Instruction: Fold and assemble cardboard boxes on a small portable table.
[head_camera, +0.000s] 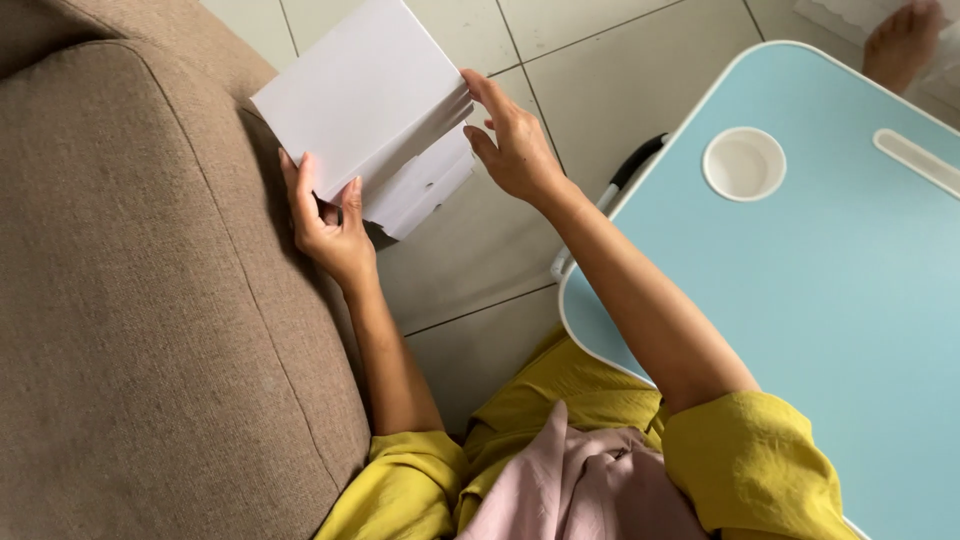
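Observation:
A white cardboard box (365, 105) with a flap lid is held up between the sofa and the lap table, above the tiled floor. My left hand (328, 222) grips its near lower corner, thumb and fingers on the lid. My right hand (512, 145) touches the box's right edge with the fingertips, where the lid meets the lower part. The lid looks slightly ajar on that side. What is inside the box is hidden.
A brown fabric sofa (140, 300) fills the left. A light blue lap table (830, 290) with a round white cup recess (744, 164) and a slot stands on the right. Grey floor tiles (480, 260) lie between. A bare foot (902, 40) shows at the top right.

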